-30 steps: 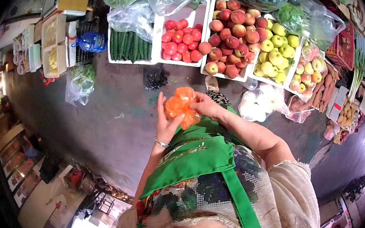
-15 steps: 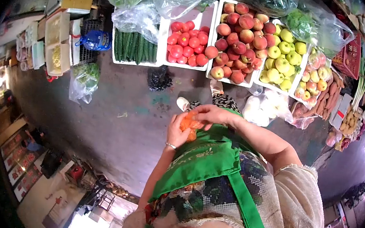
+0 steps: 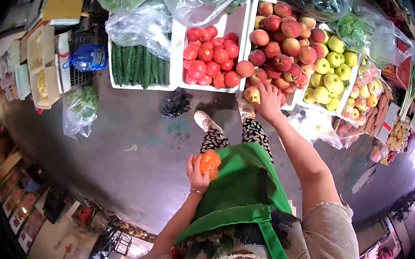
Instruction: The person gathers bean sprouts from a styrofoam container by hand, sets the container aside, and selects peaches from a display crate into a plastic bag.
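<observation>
My left hand (image 3: 198, 174) is closed around a crumpled orange plastic bag (image 3: 210, 164), held in front of the green apron (image 3: 238, 170). My right hand (image 3: 271, 103) reaches to the front edge of the white foam box (image 3: 247, 42) of peaches. Its fingers are bent around a yellow-red peach (image 3: 252, 95) at the near corner. More peaches (image 3: 291, 47) are heaped behind the hand.
Left of the peaches stand a box of tomatoes (image 3: 210, 56) and a box of cucumbers (image 3: 138, 65). Yellow-green apples (image 3: 332, 77) are to the right. A black plastic bag (image 3: 175, 103) and a bag of greens (image 3: 80, 108) lie on the floor (image 3: 128, 161).
My right hand has left the orange bag and stretched forward to the peaches. My left hand keeps the bag, now lower in view. The produce boxes appear closer.
</observation>
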`<act>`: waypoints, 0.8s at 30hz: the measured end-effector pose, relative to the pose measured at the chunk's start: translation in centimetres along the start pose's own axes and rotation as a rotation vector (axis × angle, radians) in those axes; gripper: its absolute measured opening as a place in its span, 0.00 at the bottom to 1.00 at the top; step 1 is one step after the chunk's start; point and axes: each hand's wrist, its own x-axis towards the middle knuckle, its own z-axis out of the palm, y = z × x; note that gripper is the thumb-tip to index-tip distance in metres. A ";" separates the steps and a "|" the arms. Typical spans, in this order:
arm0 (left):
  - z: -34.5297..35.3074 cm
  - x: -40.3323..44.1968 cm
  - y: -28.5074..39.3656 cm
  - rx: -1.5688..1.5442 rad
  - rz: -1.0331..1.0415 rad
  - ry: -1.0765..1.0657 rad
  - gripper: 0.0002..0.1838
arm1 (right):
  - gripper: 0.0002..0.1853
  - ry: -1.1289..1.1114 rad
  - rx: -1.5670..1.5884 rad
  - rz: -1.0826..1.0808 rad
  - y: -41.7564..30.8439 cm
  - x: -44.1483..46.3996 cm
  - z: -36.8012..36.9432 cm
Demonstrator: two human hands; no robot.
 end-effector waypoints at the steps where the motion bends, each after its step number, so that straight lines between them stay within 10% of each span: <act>1: 0.5 0.3 -1.0 0.000 0.024 -0.012 0.29 | 0.36 0.085 -0.010 -0.032 0.0 1.2 0.4; 17: 5.9 5.8 -5.8 0.023 0.048 -0.229 0.33 | 0.39 0.216 0.020 -0.170 2.1 10.3 6.9; 24: 5.6 6.4 -4.0 0.064 0.001 -0.248 0.33 | 0.41 0.423 0.596 0.255 3.8 2.8 5.9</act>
